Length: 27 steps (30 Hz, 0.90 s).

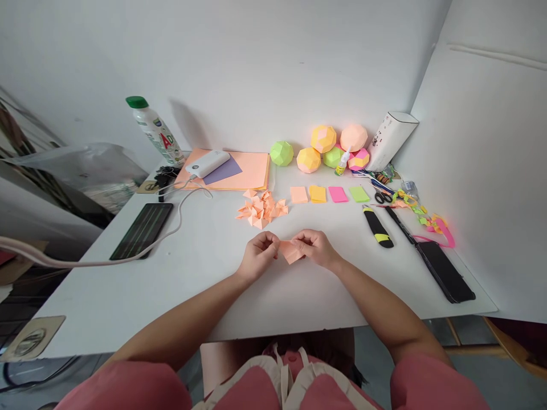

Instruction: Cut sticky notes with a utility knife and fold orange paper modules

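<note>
A small peach paper piece (290, 252), partly folded, is held between my two hands above the table's near half. My left hand (260, 250) pinches its left corner between thumb and fingers. On the other side, my right hand (315, 246) grips the right part, its thumb lying on top. Just beyond my hands lies a loose pile of folded peach paper pieces (261, 209). To the right of that pile sit flat stacks of square paper: peach (298, 195), orange (317, 194), pink (338, 195) and green (359, 194).
Faceted paper balls (323, 139) stand against the wall beside a glue bottle (342, 163). Right side: black scissors (383, 197), a utility knife (378, 227), a black phone (444, 272). Left side: a power bank (208, 163) on paper sheets, a cable (128, 261), a dark phone (142, 230), a white bottle (157, 132).
</note>
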Each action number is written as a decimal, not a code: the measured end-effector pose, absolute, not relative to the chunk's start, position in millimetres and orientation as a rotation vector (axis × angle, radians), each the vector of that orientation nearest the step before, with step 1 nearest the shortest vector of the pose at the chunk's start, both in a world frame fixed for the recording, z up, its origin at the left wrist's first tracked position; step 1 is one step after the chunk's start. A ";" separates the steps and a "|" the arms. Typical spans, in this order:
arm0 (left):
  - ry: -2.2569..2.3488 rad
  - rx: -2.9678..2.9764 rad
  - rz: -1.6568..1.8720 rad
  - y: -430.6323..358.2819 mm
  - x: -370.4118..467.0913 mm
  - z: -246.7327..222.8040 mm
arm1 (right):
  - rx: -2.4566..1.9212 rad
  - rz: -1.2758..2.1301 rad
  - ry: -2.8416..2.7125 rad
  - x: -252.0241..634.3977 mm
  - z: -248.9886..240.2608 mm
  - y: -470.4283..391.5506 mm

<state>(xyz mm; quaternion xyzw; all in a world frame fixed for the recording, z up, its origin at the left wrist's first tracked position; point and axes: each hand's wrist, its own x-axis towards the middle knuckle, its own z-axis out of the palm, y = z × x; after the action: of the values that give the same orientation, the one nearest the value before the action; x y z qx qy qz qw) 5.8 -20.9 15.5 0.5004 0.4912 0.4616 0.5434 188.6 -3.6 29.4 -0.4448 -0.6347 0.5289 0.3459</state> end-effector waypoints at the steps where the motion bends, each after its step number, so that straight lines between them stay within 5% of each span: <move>1: 1.162 1.166 1.115 -20.8 5.9 15.9 | -1.153 1.394 -1.625 188.9 29.3 -3.4; 27: 0.857 1.167 1.194 -21.2 8.1 9.5 | -1.098 1.604 -1.403 186.8 20.1 1.8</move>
<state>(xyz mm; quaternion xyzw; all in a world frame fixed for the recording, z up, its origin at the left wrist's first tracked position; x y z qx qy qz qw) 8.1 -21.2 9.5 0.5015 0.3684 0.5133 0.5910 186.8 1.8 20.1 -0.4269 -0.5451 0.6232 0.3638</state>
